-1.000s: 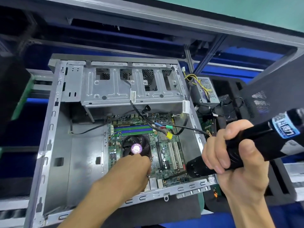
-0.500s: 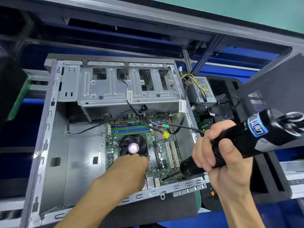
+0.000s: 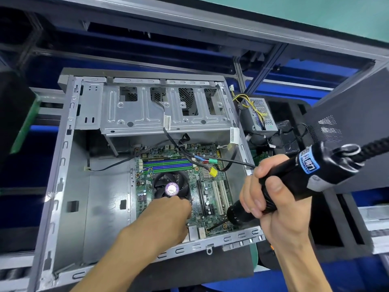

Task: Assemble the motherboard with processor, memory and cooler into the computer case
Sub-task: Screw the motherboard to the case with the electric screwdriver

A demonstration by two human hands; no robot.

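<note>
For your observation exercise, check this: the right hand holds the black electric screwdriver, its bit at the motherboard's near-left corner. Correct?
Not quite. The head view shows the right hand gripping the electric screwdriver, but its bit touches the motherboard at the near-right corner.

Right of you, a power supply (image 3: 261,114) with yellow wires (image 3: 245,100) sits in black foam (image 3: 336,245), beside a dark perforated panel (image 3: 345,123).

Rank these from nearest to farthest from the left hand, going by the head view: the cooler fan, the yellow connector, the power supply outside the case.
From the left hand:
1. Cooler fan, just above the fingers, on the motherboard.
2. Yellow connector, up and to the right, hanging over the board.
3. Power supply, outside the case's right wall, at the far upper right.
</note>
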